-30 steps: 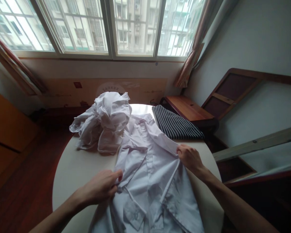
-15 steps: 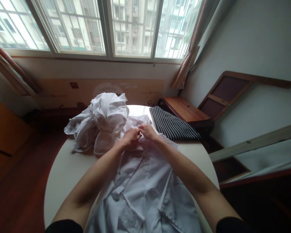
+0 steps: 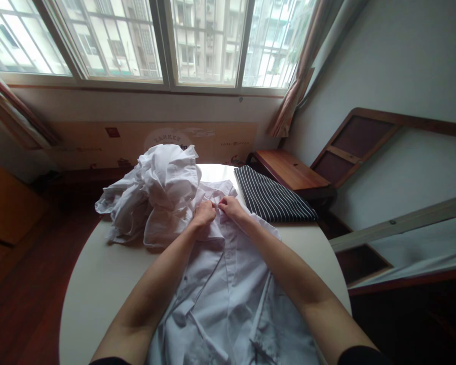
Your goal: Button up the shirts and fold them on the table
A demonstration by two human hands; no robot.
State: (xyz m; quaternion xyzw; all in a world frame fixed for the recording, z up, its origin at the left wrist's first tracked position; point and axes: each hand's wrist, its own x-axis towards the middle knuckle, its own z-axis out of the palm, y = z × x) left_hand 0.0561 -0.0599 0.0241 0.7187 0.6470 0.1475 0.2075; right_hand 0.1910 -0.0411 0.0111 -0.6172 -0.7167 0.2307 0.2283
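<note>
A white button-up shirt lies spread on the round table, its collar end away from me and its lower part hanging toward me. My left hand is closed on the shirt's front just below the collar. Close beside it, my right hand pinches the opposite front edge with thumb and fingers. A small gap separates the two hands, and the fabric between them is partly hidden by my fingers. A crumpled heap of white cloth sits to the left of my left hand.
A black-and-white striped folded cloth lies at the table's far right. The pale round table has a curved edge on both sides. Beyond it stand a wooden bench and a long printed box beneath the window.
My hands have drawn slightly apart at the shirt's front, the left one shifting a little leftward. The view has moved slightly; the cloth heap and striped cloth stay in place.
</note>
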